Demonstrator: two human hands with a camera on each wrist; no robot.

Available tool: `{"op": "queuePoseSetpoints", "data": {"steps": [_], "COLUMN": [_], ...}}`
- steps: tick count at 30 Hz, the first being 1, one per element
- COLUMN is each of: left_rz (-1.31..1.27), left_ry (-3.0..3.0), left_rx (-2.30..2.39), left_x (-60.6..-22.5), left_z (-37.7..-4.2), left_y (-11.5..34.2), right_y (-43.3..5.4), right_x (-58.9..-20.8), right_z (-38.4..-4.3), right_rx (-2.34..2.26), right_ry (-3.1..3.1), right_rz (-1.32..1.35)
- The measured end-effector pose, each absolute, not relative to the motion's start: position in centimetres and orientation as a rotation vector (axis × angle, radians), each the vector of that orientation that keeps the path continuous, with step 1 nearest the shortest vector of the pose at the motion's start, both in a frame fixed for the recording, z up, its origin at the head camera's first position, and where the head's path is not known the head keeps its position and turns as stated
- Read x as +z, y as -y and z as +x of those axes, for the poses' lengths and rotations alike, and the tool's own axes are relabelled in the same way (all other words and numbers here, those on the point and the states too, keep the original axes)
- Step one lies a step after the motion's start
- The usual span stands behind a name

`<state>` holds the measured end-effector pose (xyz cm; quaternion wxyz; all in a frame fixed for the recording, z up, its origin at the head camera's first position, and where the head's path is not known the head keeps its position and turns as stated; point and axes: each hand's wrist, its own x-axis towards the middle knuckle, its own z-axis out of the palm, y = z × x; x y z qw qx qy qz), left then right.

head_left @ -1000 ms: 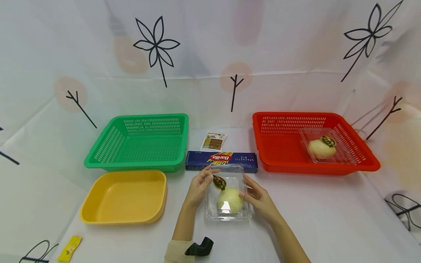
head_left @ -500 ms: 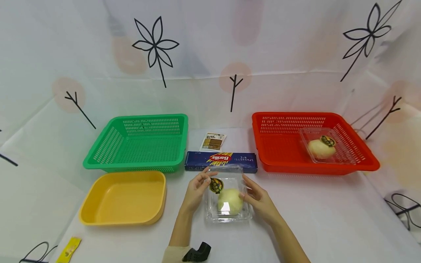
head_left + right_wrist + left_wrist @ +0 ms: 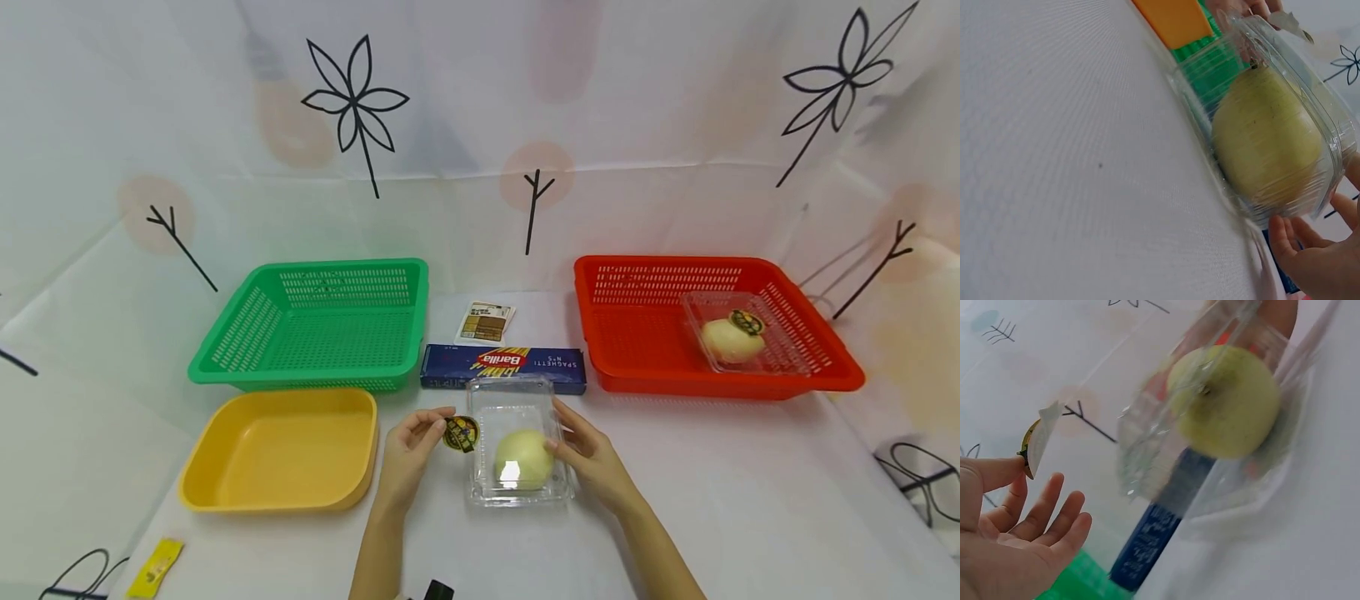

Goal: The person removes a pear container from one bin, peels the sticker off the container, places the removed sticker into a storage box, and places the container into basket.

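Note:
Between the thumb and fingers of my left hand [image 3: 405, 454] is a round black-and-yellow sticker [image 3: 461, 433], peeled and standing just left of the box. The left wrist view shows the white back of this sticker [image 3: 1040, 442], with the other fingers spread loosely. My right hand [image 3: 596, 458] grips the right side of a clear plastic clamshell box [image 3: 486, 483]. Inside it sits a pale yellow-green pear [image 3: 523, 458], whose stem shows in the right wrist view. The box is shut around the fruit and is tilted up in the wrist views.
Behind the box lie a blue spaghetti box [image 3: 502, 382] and flat packets [image 3: 486, 323]. A green basket [image 3: 345, 385] and yellow tub [image 3: 281, 507] stand left. At right, a red basket [image 3: 637, 383] holds another boxed fruit [image 3: 731, 340]. A yellow sachet [image 3: 155, 568] lies front left.
The sticker has come off the clamshell lid, and my left hand has moved left and slightly down with it. My right hand keeps its grip on the box.

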<state>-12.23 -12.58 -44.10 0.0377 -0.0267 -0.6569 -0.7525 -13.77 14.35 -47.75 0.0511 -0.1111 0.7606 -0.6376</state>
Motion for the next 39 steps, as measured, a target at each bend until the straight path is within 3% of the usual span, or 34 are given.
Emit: {"op": "queuePoseSetpoints", "data": {"steps": [17, 27, 39], "left_rz": [0.139, 0.548, 0.67], "left_ry": [1.769, 1.83, 1.855], "left_rx": [-2.098, -1.975, -1.976], "left_x": [-42.5, -41.9, -42.6], "left_z": [-9.2, -9.7, -11.4], "left_y": [20.3, 23.9, 27.7], "right_y": [-14.4, -14.5, -14.4], "right_x": [-47.6, -47.7, -47.4], "right_z": [-13.6, -13.6, -13.7], "right_rx": [-1.951, -1.937, -1.911], "right_ry": [-2.295, -2.309, -2.286], "right_rz": [-0.321, -0.328, -0.286]}}
